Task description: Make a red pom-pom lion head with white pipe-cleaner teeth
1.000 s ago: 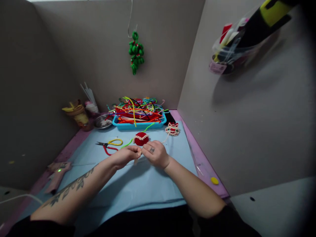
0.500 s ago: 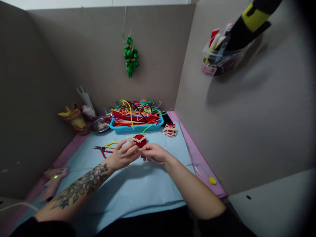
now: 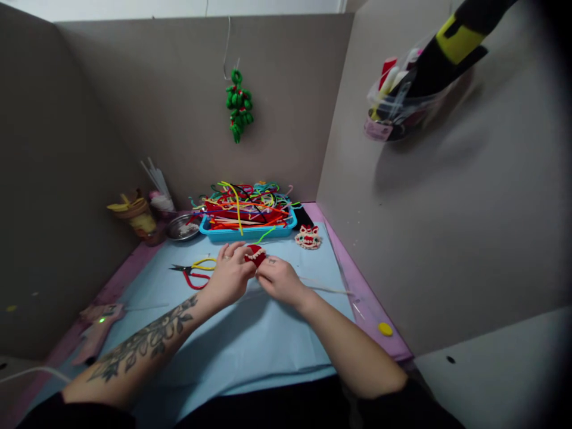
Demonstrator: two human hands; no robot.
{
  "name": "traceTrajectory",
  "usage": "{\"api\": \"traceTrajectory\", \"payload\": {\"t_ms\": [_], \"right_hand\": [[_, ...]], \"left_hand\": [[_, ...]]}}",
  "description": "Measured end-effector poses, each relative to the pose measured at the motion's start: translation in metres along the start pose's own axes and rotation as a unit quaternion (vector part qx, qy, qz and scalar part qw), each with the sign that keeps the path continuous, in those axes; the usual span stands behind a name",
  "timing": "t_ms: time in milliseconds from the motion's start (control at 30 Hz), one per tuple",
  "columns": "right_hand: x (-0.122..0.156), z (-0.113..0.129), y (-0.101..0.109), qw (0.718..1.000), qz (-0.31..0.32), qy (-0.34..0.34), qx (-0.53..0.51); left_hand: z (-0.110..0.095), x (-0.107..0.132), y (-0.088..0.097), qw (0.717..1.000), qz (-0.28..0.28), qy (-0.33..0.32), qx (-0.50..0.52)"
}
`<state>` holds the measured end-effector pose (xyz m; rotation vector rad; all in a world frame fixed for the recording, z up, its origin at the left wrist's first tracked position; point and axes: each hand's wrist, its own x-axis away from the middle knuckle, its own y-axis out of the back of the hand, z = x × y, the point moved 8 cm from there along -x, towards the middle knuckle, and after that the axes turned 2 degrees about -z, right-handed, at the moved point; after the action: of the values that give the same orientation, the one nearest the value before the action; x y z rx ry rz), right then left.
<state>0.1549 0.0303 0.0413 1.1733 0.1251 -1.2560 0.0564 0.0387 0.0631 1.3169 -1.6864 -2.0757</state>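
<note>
Red piece: the round red piece (image 3: 258, 253) is between the two hands, over the blue sheet (image 3: 250, 345) that covers most of the counter (image 3: 370, 325). It has a bumpy pale edging (image 3: 256, 257) across it.
What changed: one second ago, the red piece lay just past the hands, and the fingers were busy with a small pale bit. Now the hands are right on the red piece.
Left hand: its grip (image 3: 232, 274) has the red piece, with fingers bent over the left side.
Right hand: its grip (image 3: 279, 280) is bunched up at the near edge of the red piece. I cannot tell if it pinches the red piece, something thin, or both, because the fingers hide it.
Pale strand: a long pale strand (image 3: 328, 289) lies out to the right of the right hand. Where its other end goes is hard to see.
What it means: I think the work has gone from getting the small bit ready to fitting it on the red piece.
Close by: the scissors (image 3: 186, 270) lie left of the left hand. The red and white face (image 3: 308, 238) sits apart, up to the right.
</note>
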Motion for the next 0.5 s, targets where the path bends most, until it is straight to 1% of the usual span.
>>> {"api": "traceTrajectory", "payload": {"t_ms": [33,67,100,167,200,233,267,300,333,367,400,433,467,500], "right_hand": [[0.001,0.007,0.0,0.997,0.001,0.049,0.06],[0.003,0.013,-0.001,0.99,0.001,0.091,0.108],[0.005,0.018,-0.001,0.982,0.0,0.127,0.142],[0.008,0.025,-0.003,0.969,-0.001,0.179,0.172],[0.009,0.026,-0.004,0.967,-0.002,0.186,0.171],[0.008,0.025,-0.004,0.971,-0.001,0.178,0.159],[0.006,0.022,-0.004,0.979,0.002,0.154,0.136],[0.004,0.016,-0.004,0.989,0.006,0.114,0.098],[0.002,0.009,-0.005,0.997,0.01,0.061,0.047],[0.001,0.0,-0.007,1.0,0.017,-0.003,-0.017],[0.001,-0.01,-0.01,0.993,0.027,-0.07,-0.087],[0.003,-0.019,-0.014,0.977,0.037,-0.135,-0.158],[0.005,-0.025,-0.019,0.955,0.047,-0.19,-0.224],[0.008,-0.03,-0.024,0.93,0.057,-0.232,-0.28]], "left_hand": [[0.006,-0.002,-0.006,0.997,0.039,0.038,0.054],[0.013,-0.002,-0.014,0.987,0.085,0.077,0.116],[0.018,0.0,-0.023,0.968,0.133,0.115,0.18],[0.026,0.009,-0.038,0.915,0.224,0.182,0.283],[0.027,0.013,-0.042,0.898,0.247,0.199,0.306],[0.028,0.015,-0.04,0.898,0.246,0.198,0.305],[0.028,0.014,-0.034,0.918,0.219,0.18,0.278],[0.026,0.011,-0.024,0.947,0.173,0.146,0.226],[0.022,0.009,-0.012,0.976,0.113,0.097,0.159],[0.015,0.008,0.0,0.994,0.049,0.037,0.086],[0.007,0.009,0.01,1.0,-0.007,-0.022,0.017],[-0.003,0.013,0.017,0.994,-0.054,-0.085,-0.034],[-0.009,0.017,0.021,0.984,-0.09,-0.134,-0.074],[-0.014,0.021,0.023,0.973,-0.118,-0.169,-0.102]]}}
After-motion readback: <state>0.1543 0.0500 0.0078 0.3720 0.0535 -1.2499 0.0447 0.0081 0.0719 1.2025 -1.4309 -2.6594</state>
